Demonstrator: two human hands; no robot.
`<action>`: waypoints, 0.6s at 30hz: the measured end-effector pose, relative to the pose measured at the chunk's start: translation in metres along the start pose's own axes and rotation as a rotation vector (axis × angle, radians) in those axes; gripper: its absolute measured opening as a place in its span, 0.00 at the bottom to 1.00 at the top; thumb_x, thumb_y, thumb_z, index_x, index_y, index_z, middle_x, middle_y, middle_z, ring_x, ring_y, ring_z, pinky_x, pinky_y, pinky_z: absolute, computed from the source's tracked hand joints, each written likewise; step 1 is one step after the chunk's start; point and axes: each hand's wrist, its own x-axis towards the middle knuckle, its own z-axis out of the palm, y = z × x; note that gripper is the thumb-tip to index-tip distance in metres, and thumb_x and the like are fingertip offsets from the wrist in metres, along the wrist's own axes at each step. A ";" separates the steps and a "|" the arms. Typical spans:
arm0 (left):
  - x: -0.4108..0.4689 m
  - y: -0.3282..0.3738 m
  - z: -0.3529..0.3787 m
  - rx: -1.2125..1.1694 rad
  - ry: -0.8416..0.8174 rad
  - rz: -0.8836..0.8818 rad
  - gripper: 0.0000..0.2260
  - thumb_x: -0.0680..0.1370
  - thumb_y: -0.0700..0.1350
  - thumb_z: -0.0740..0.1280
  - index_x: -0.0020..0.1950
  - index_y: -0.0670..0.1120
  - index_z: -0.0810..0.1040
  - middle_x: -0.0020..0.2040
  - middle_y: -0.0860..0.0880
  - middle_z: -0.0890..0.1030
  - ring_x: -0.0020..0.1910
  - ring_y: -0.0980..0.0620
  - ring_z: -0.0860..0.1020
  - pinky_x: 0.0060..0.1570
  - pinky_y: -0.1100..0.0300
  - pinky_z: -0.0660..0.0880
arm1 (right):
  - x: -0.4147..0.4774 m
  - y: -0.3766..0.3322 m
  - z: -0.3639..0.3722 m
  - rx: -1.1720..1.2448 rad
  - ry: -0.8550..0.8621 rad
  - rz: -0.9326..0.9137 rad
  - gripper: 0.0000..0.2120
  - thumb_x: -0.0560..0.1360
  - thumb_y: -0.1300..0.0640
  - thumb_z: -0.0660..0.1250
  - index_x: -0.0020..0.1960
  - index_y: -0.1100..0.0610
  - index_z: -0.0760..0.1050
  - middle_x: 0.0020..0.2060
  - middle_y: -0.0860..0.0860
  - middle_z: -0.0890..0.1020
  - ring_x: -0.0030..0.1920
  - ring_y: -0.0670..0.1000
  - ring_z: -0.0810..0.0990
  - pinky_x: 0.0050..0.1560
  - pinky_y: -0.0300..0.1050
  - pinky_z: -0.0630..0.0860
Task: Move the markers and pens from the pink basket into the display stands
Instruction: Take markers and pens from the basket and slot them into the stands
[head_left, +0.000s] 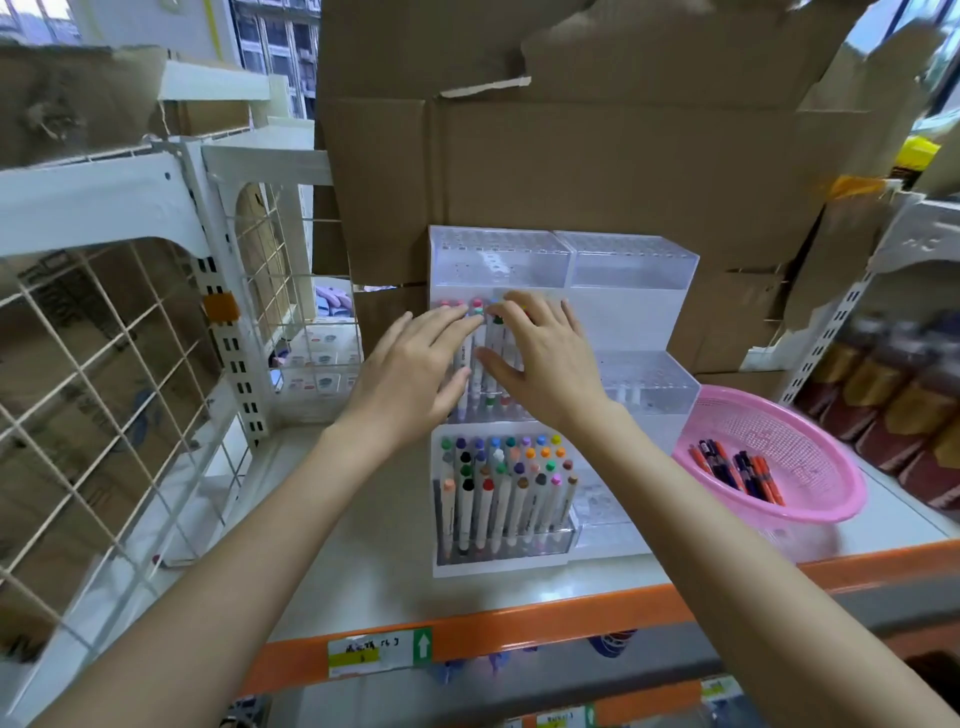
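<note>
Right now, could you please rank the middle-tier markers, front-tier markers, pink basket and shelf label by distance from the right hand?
1. Middle-tier markers: at the right hand, by its fingers.
2. Front-tier markers: just below it.
3. Pink basket: off to the right.
4. Shelf label: far lower left.

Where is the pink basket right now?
In the head view the pink basket sits on the shelf at the right, just beside the clear display stands, with a few pens lying in it.

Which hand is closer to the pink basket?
The right hand. It is over the middle-row markers, left of the pink basket; the left hand is even farther left.
</note>
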 end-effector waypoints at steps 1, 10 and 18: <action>0.001 0.000 0.000 0.009 0.008 -0.003 0.23 0.77 0.44 0.66 0.72 0.46 0.68 0.71 0.46 0.70 0.71 0.48 0.67 0.71 0.52 0.55 | 0.000 0.002 -0.001 -0.007 -0.039 0.004 0.22 0.77 0.44 0.64 0.67 0.52 0.71 0.64 0.51 0.74 0.65 0.55 0.72 0.69 0.54 0.61; 0.028 0.038 0.006 0.116 0.052 0.074 0.20 0.76 0.48 0.62 0.65 0.43 0.75 0.64 0.45 0.76 0.65 0.46 0.74 0.69 0.48 0.63 | -0.003 0.028 -0.022 0.044 -0.021 0.041 0.22 0.77 0.43 0.58 0.66 0.53 0.71 0.60 0.50 0.77 0.59 0.56 0.76 0.60 0.52 0.69; 0.063 0.111 0.051 0.046 -0.043 0.138 0.23 0.75 0.52 0.59 0.66 0.43 0.74 0.62 0.45 0.77 0.61 0.44 0.76 0.65 0.46 0.67 | -0.044 0.120 -0.054 -0.038 -0.109 0.169 0.23 0.77 0.44 0.63 0.67 0.54 0.70 0.60 0.52 0.77 0.58 0.57 0.77 0.52 0.50 0.73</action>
